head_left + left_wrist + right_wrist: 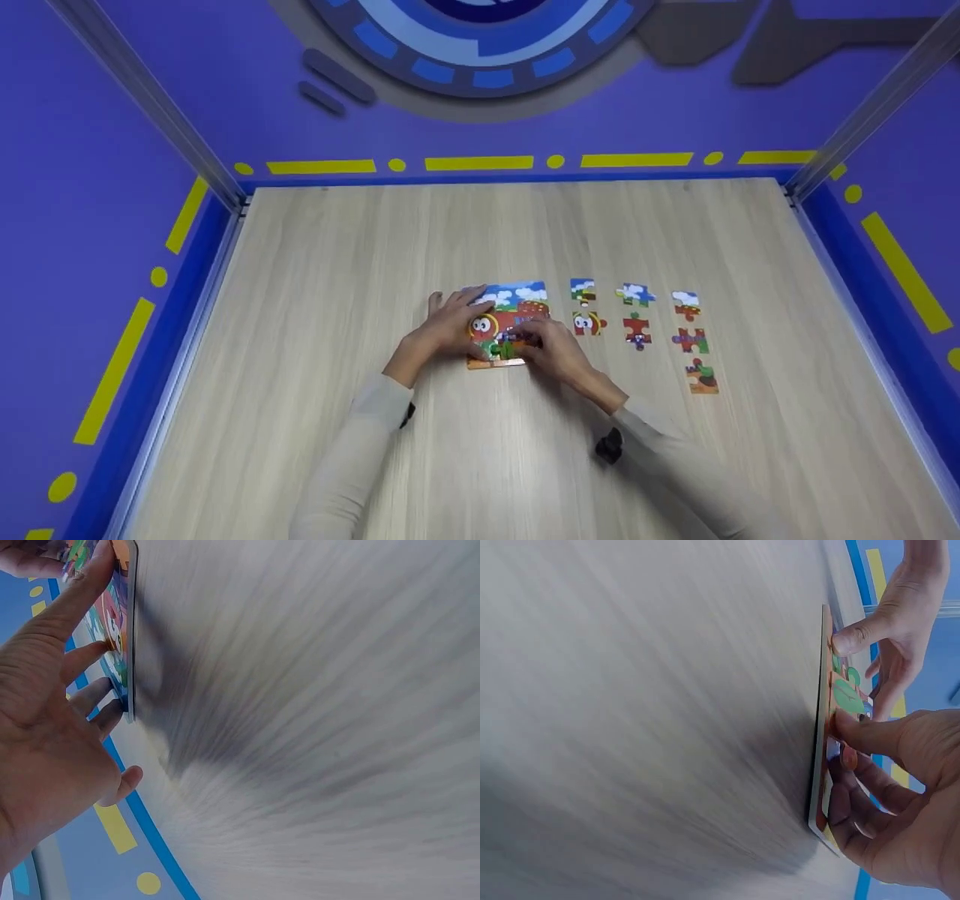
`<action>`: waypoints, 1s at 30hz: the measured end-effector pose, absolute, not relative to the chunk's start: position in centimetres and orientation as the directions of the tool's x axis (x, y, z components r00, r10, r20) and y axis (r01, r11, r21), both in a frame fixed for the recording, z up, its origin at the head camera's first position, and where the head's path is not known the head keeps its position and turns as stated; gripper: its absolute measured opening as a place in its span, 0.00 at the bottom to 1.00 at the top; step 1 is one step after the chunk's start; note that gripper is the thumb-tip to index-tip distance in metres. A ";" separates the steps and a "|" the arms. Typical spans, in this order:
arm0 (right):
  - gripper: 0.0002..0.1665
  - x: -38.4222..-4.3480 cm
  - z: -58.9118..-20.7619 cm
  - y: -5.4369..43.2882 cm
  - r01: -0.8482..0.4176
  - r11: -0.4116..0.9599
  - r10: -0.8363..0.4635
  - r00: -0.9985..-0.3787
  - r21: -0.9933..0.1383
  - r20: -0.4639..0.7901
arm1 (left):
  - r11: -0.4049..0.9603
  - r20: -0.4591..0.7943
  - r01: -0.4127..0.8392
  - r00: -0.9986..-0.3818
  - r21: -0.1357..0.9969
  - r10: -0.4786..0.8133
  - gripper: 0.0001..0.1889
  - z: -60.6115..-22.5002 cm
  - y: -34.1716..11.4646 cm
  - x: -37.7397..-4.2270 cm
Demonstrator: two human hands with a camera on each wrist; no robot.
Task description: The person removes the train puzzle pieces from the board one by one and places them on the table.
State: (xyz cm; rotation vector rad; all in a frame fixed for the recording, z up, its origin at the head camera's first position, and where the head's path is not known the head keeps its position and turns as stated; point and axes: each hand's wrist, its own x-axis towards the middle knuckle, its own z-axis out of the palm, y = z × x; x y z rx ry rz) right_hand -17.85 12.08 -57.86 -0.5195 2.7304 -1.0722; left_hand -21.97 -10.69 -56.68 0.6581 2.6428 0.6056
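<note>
A square picture puzzle board [511, 291] lies on the table, showing sky, clouds and a cartoon face with large eyes. Over its left side spreads my left hand [448, 327], thumb near the lower edge and fingertips on the surface. My right hand [556, 349] pinches a jigsaw piece with green on it [505, 349] between thumb and fingers, low on the board. In the right wrist view the green piece [847, 696] stands slightly proud of the board, close by the right thumb. The fingers hide part of the lower right picture.
Several loose jigsaw pieces lie in columns right of the board, among them a face piece [586, 323], a cloud piece [635, 294] and a corner piece [703, 376]. Blue panels [480, 142] wall the wooden table [337, 247] at the back and sides.
</note>
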 end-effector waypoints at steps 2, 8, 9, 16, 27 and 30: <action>0.15 -17.9 -57.8 12.4 -0.278 0.647 -0.389 -0.921 -0.710 0.007 | 0.799 -0.224 0.360 -0.831 0.482 0.510 0.49 -56.6 -10.7 -21.9; 0.17 -17.6 -56.8 14.0 -0.293 0.543 -0.404 -0.913 -0.787 0.061 | 0.804 -0.224 0.357 -0.834 0.476 0.504 0.49 -56.2 -10.6 -22.3; 0.17 -17.5 -56.7 14.3 -0.293 0.538 -0.403 -0.913 -0.790 0.065 | 0.805 -0.225 0.356 -0.835 0.474 0.502 0.49 -56.1 -10.6 -22.4; 0.14 -17.1 -55.7 17.1 -0.264 0.544 -0.378 -0.925 -0.797 0.049 | 0.809 -0.216 0.354 -0.842 0.469 0.494 0.49 -55.6 -10.7 -22.6; 0.12 -16.8 -56.2 22.8 -0.287 0.590 -0.326 -0.940 -0.755 0.103 | 0.810 -0.234 0.342 -0.839 0.476 0.492 0.50 -56.2 -10.6 -22.0; 0.12 -16.5 -56.1 24.7 -0.238 0.610 -0.295 -0.953 -0.756 0.062 | 0.807 -0.237 0.334 -0.839 0.487 0.490 0.50 -56.3 -10.7 -21.7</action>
